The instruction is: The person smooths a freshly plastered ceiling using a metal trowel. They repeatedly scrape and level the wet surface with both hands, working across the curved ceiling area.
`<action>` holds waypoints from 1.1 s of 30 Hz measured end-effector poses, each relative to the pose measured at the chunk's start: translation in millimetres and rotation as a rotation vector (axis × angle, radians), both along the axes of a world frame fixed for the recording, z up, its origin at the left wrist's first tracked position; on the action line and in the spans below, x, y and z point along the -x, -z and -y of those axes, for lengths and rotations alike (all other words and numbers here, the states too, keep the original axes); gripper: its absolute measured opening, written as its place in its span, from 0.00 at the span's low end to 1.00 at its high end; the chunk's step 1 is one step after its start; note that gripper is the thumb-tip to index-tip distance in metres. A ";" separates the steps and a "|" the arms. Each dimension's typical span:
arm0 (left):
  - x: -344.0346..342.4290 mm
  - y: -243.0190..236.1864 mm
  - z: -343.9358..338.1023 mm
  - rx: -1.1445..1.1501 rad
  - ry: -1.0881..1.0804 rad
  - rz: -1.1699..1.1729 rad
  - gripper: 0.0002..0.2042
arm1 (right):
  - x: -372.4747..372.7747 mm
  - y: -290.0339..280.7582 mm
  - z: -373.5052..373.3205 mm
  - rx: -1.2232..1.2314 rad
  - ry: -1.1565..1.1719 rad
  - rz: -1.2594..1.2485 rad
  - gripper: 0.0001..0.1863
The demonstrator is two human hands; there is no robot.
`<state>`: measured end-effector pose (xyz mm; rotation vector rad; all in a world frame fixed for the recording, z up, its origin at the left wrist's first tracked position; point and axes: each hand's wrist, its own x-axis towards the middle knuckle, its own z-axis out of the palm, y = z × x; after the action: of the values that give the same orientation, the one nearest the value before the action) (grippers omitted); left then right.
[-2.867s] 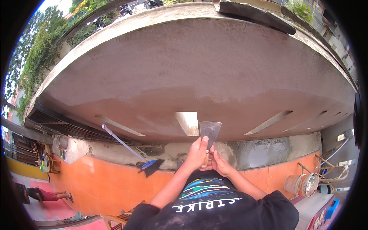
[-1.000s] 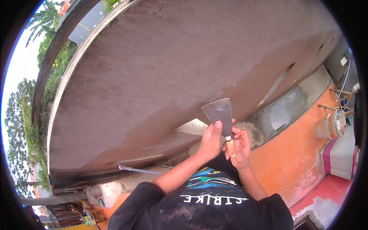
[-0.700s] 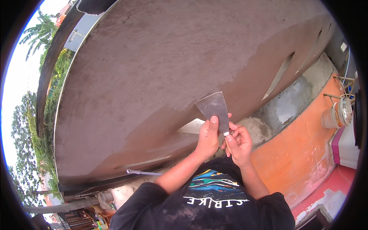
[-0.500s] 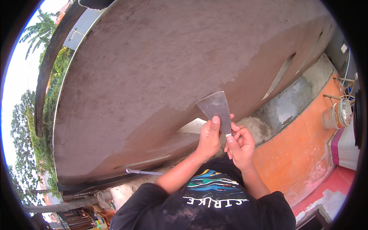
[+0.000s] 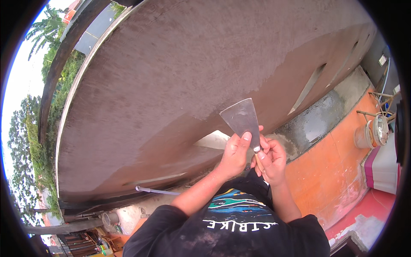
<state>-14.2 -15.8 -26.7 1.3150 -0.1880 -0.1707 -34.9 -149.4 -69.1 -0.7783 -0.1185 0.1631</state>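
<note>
Both of my hands are on a putty knife [image 5: 241, 116], a scraper with a flared grey metal blade and a short wooden handle. My left hand [image 5: 234, 153] pinches the blade near its narrow end, thumb on top and fingers behind. The handle lies in my right hand [image 5: 272, 157], whose fingers are curled around it just below the metal collar. The blade's wide edge points up and away from me, in front of a brown plastered wall [image 5: 171, 73]. From this view I cannot tell whether the blade touches the wall, but it looks held apart from it.
Darker brown patches and pale slots mark the wall's lower part. At the right are an orange floor [image 5: 321, 180], a wet grey concrete strip [image 5: 314, 124], and buckets [image 5: 364, 136] beside a bamboo frame. A pale pole [image 5: 156, 190] shows left of my forearm. Trees [image 5: 25, 150] stand beyond the wall.
My right hand has shifted slightly lower on the putty knife, so more of the wooden handle and collar shows. My view has turned slightly; both hands still hold the tool.
</note>
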 end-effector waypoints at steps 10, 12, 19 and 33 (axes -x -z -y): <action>-0.3 23.4 -6.1 -0.025 -0.073 -0.077 0.25 | 1.3 21.9 -7.6 0.017 -0.020 -0.051 0.08; -0.2 19.6 -5.9 -0.004 -0.073 -0.125 0.25 | 0.1 19.3 -8.2 0.040 -0.012 -0.046 0.08; -2.5 22.8 -1.7 -0.030 -0.146 -0.074 0.25 | 0.0 17.2 -20.8 0.110 0.052 -0.016 0.09; -8.9 -14.7 12.2 -0.075 -0.125 -0.048 0.27 | -13.0 -8.7 -6.9 -0.032 0.017 0.090 0.08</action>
<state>-5.3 -28.0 -12.0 1.3914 -0.0586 -0.1035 -22.0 -142.5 -60.3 -0.7547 -0.1993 0.1097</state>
